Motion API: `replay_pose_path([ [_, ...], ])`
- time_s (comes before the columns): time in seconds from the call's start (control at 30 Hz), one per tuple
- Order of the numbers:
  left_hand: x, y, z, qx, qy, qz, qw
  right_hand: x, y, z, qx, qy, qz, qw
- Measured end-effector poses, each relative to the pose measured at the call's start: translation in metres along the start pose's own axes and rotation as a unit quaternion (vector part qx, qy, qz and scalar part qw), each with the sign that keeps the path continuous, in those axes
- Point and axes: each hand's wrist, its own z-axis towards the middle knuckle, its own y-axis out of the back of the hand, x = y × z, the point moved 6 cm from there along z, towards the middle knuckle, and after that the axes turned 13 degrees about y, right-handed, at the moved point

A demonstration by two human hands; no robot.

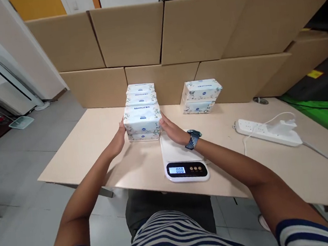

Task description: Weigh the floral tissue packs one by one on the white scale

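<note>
Shirt foremost, tissue packs between hands

Passable gap over tabletop between left-hand Manhua tissue packs and right-hand two-pack stack. Cardboard boxes block behind; kitchen scale, right hand obstruct in front.

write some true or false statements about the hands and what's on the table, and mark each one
1. The left hand and right hand touch opposite sides of a white, floral-printed, block-shaped tissue pack. True.
2. The white rectangular digital scale reads 0.00. True.
3. The dark-blue patterned wristband is on the left wrist. False: the wristband is on the right wrist.
4. The long white power strip lies left of the scale. False: the strip lies right of it.
</note>
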Motion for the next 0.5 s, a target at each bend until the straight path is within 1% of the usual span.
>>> replay_pose_path([
  [0.1,0.005,0.003,-0.002,0.027,-0.016,0.013,0.999,0.006,-0.005,0.001,0.023,0.006,0.000,1.000],
  [0.17,0.009,0.007,0.001,0.022,-0.017,0.010,1.000,0.008,-0.005,0.006,0.030,0.004,-0.005,1.000],
  [0.33,0.023,0.005,0.010,0.022,0.016,-0.024,0.999,0.007,-0.007,0.013,0.051,0.013,-0.003,0.999],
  [0.5,0.019,-0.002,0.013,0.026,0.011,-0.035,0.999,0.001,-0.007,0.011,0.049,0.027,0.007,0.998],
])
